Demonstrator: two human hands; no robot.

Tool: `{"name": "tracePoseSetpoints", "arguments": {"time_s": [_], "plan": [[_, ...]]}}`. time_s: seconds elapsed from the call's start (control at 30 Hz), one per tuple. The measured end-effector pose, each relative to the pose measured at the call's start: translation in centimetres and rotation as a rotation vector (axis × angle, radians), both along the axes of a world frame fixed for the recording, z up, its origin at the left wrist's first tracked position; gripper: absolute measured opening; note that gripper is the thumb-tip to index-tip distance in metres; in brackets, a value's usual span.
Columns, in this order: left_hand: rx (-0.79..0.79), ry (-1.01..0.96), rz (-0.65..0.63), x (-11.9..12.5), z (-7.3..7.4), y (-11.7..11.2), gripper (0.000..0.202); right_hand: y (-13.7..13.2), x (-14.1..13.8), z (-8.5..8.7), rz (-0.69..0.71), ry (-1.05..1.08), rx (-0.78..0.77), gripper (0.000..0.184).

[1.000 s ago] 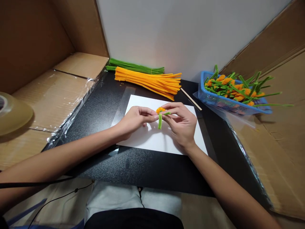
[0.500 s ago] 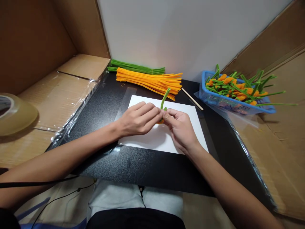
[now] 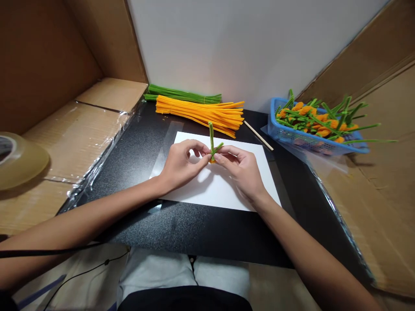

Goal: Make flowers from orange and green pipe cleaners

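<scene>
Both hands meet over a white sheet of paper (image 3: 223, 190) on a black tabletop (image 3: 194, 229). My left hand (image 3: 183, 164) and my right hand (image 3: 241, 168) pinch a small pipe-cleaner flower (image 3: 212, 149) between their fingertips. Its green stem points up and away from me, with a short green leaf bent to the right. Only a sliver of the orange head shows below the fingers. Both hands are closed on it.
A bundle of orange pipe cleaners (image 3: 201, 112) and a bundle of green ones (image 3: 181, 93) lie at the back. A thin wooden stick (image 3: 258, 135) lies right of them. A blue basket (image 3: 308, 140) holds several finished flowers. A tape roll (image 3: 16, 160) sits left on cardboard.
The flower was turned over: the stem hung down a second ago and now stands upward, nearly upright. The orange head went from above the fingers to below them.
</scene>
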State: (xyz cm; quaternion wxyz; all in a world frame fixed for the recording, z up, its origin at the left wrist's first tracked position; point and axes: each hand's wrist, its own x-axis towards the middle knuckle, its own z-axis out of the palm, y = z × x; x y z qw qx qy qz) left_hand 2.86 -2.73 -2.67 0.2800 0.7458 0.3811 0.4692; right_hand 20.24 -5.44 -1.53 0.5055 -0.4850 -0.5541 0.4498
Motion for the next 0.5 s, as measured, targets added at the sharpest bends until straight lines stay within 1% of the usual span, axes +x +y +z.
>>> {"name": "tracePoseSetpoints", "arguments": {"time_s": [0.07, 0.1, 0.13, 0.17, 0.23, 0.3, 0.33, 0.37, 0.43, 0.5], "plan": [[-0.087, -0.020, 0.004, 0.2, 0.0, -0.2, 0.008, 0.0, 0.0, 0.0, -0.011, -0.018, 0.001, 0.020], [-0.089, -0.020, 0.003, 0.3, -0.1, -0.2, 0.008, 0.0, 0.0, -0.1, -0.019, -0.022, 0.000, 0.020], [-0.058, -0.011, -0.004, 0.3, -0.1, -0.3, 0.007, 0.0, 0.0, -0.1, -0.022, -0.021, -0.003, 0.020], [0.012, 0.010, -0.012, 0.2, -0.2, -0.2, 0.006, 0.0, -0.1, -0.1, -0.021, -0.016, -0.009, 0.021], [0.242, 0.095, -0.031, -0.1, -0.2, 0.0, 0.004, -0.2, -0.2, 0.0, -0.018, 0.015, -0.031, 0.022], [0.491, 0.247, -0.064, -0.5, 0.0, 0.5, 0.005, -0.4, -0.3, 0.2, -0.016, 0.069, -0.088, 0.022], [0.589, 0.340, -0.090, -0.8, 0.2, 0.8, 0.009, -0.4, -0.3, 0.4, -0.012, 0.103, -0.130, 0.022], [0.659, 0.434, -0.126, -1.1, 0.4, 1.1, 0.013, -0.5, -0.3, 0.5, -0.004, 0.140, -0.177, 0.022], [0.737, 0.579, -0.209, -1.5, 0.8, 1.6, 0.022, -0.5, -0.4, 0.6, 0.035, 0.211, -0.270, 0.021], [0.775, 0.648, -0.280, -1.6, 1.0, 1.9, 0.029, -0.5, -0.3, 0.6, 0.088, 0.278, -0.345, 0.019]]}}
